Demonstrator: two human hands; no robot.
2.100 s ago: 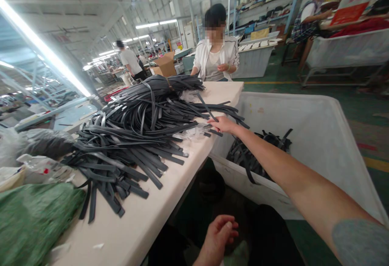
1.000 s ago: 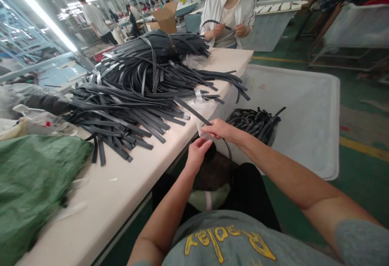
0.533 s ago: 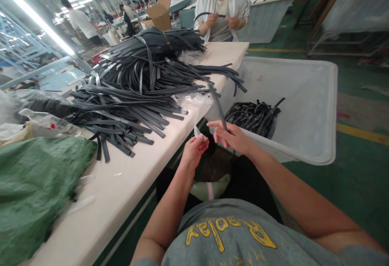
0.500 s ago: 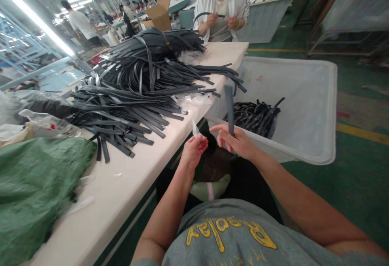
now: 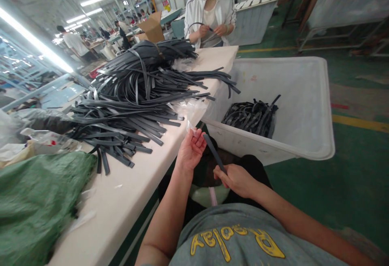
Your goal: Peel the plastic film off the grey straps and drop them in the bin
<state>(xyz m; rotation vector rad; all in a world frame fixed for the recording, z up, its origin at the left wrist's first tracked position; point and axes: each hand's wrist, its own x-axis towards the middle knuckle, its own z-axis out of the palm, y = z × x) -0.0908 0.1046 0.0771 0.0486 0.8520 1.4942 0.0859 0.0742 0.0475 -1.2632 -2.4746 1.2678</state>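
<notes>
Closed around one end of a dark grey flat strip [image 5: 215, 153] is my right hand [image 5: 238, 180], in front of my body. The strip slants up and left, its free end close to the fingers of my left hand [image 5: 191, 150]. My left hand is palm up at the table edge, thumb and fingers pinching a small piece of clear plastic film [image 5: 190, 125]. Behind it, more clear plastic [image 5: 194, 108] lies on the table edge. A large heap of similar dark strips [image 5: 130, 99] covers the far part of the table [image 5: 121, 209].
Right of the table stands a white plastic bin [image 5: 304, 108] with a pile of dark strips [image 5: 252, 116] inside. A green woven sack [image 5: 39, 205] lies at the table's left. Across the table end, a co-worker [image 5: 209, 14] holds a strip in both hands.
My right hand has come down toward my body, and its strip has tipped from upright to slanting left toward my left hand. My left hand keeps the plastic film. The view has shifted slightly.
</notes>
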